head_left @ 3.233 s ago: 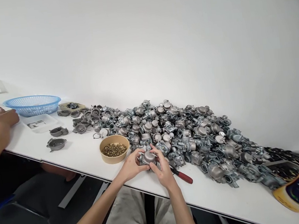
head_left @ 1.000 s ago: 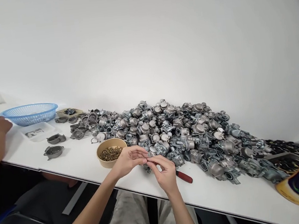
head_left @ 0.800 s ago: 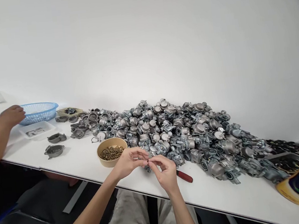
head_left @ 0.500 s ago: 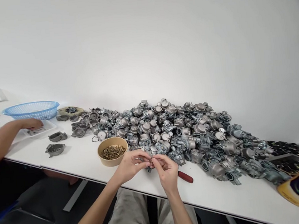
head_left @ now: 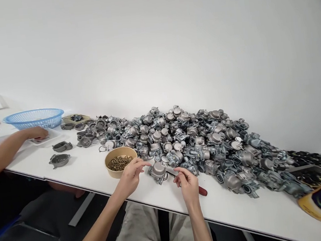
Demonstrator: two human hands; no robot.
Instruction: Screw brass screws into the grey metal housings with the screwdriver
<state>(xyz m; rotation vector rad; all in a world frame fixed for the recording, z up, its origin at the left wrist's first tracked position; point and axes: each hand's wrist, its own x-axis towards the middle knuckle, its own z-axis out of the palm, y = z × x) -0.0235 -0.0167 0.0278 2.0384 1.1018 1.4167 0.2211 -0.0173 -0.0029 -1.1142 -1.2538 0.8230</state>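
My left hand [head_left: 130, 176] hovers at the right rim of a round cardboard bowl [head_left: 110, 172] of small brass-coloured screws [head_left: 121, 163]. Its index finger is stretched out to the right and the other fingers are loosely bent, with nothing visible in them. Beside that fingertip a grey metal carburetor [head_left: 158, 170] sits on the table. My right hand [head_left: 187, 181] is over a screwdriver with a red handle [head_left: 202, 191], its fingers curled. What they hold, if anything, is too small or hidden to tell.
A large heap of carburetors [head_left: 191, 132] runs along the wall. At right lie a yellow bottle or pouch [head_left: 317, 205] and a tray of dark parts [head_left: 311, 175]. To the left are loose metal bowls [head_left: 59, 160], a blue basket [head_left: 34, 118] and a co-worker's hand [head_left: 37, 133] at a white tray.
My hands have come apart from a shared pinch on a small piece. The left moved left toward the bowl, the right slightly right; the carburetor behind them is now uncovered.
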